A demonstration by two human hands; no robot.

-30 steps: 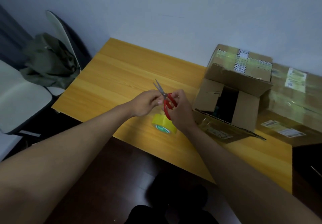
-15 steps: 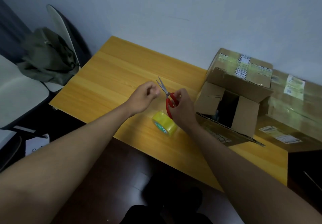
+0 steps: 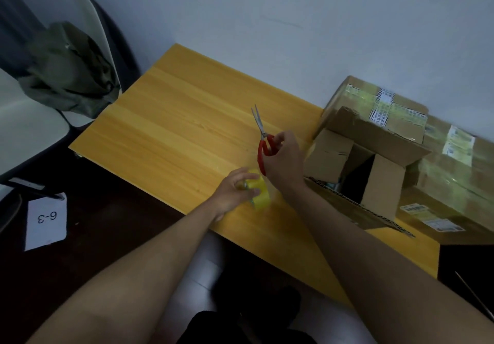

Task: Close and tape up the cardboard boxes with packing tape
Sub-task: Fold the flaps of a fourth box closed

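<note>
The long yellow wooden table point(image 3: 171, 119) runs along the pale wall, its left stretch bare and its right end crowded. There sit 2 brown cardboard boxes: a taped box with white labels point(image 3: 454, 167) against the wall, and in front of it an open cardboard box lying on its side point(image 3: 355, 156), its mouth toward the person and its 4 flaps splayed, the bottom flap lying flat on the table toward the near edge. That open box lies just right of both hands, and the right hand point(image 3: 283, 162) is the nearer one. This hand is curled through the handles of the red-handled scissors point(image 3: 263, 140), whose blades look nearly together and point up and away toward the wall. The left hand point(image 3: 232, 191) is curled around the yellow roll of packing tape point(image 3: 258, 190), which sits on the table close to the near edge, just below the scissors. Judging from this, the flaps need folding shut first; the bare tabletop to the left gives room to turn the box.
</note>
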